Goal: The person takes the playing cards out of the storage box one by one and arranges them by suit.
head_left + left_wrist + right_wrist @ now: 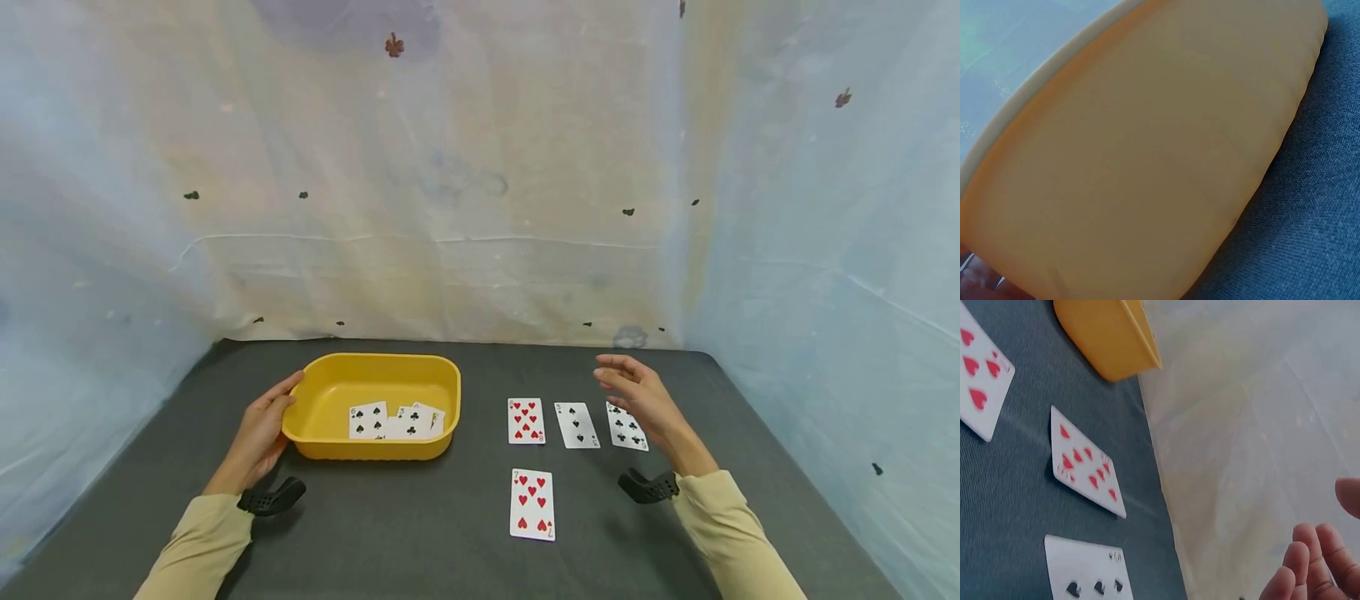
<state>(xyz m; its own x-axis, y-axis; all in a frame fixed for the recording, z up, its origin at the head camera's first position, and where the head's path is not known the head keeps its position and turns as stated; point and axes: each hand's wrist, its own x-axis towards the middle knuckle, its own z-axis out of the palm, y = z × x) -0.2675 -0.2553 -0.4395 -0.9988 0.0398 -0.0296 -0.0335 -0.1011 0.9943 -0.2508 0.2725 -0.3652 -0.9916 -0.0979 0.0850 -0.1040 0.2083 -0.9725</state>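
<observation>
The club card (pixel 627 429) lies just below the right hand (pixel 648 404) as seen from the head, partly covered by it, and those fingers are by far the nearer set. Its long axis runs mostly away from the person, the far end leaning left; the right fingers point away and leftward above it, so taking hold there would likely call for a reach down and back. They are loosely extended, thumb well apart, with nothing between them.

Leftward from the right fingers come the spade card (pixel 577 425), just beside the club card, then the hearts card (pixel 527 421), with small gaps along the row. The seven of hearts (pixel 532 505) lies left and nearer the person, apart from the row.

Farther left, past a strip of tabletop (pixel 450 533), stands the yellow tray (pixel 375 359). The left hand (pixel 258 437) grips its left end, and its long axis stretches rightward from those fingers; the black-suited cards (pixel 396 422) inside sit toward its near right corner. The tabletop's far edge and the cloth wall (pixel 465 275) lie beyond both sets of fingers.
</observation>
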